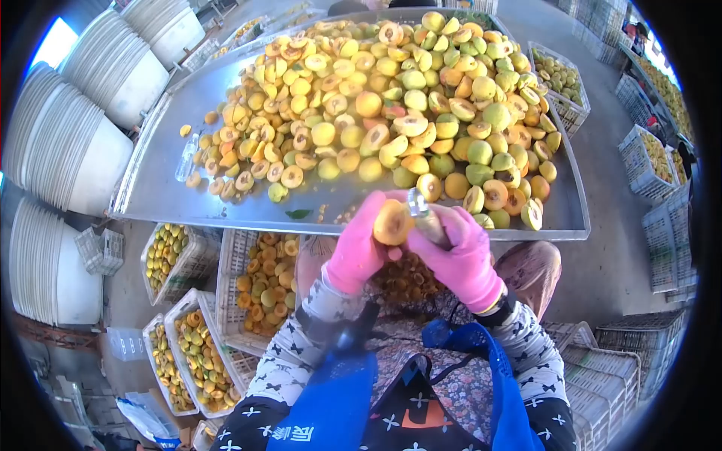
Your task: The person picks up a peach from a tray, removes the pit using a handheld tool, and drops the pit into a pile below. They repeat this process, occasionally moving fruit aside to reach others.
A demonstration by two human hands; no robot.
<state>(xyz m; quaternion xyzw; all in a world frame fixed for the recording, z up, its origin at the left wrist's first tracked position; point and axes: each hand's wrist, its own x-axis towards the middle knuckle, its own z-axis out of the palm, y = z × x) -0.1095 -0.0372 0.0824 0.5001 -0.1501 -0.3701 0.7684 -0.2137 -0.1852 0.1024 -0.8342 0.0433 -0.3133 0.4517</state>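
Observation:
My left hand, in a pink glove, is closed around a yellow peach half, its cut face and brown stone hollow turned up. In my right hand, also pink-gloved, is a pitting knife with a pale handle and a shiny metal end. That metal end is right at the peach half's edge. Both hands are close together over the near edge of a metal table. Beyond them lies a large heap of halved peaches, many with cut faces showing. Dark scraps lie below my hands.
Crates of peach halves stand below the table's left side, with more crates at lower left. Stacked white tubs line the left. Grey crates sit at lower right, and a filled crate is beyond the table's right edge.

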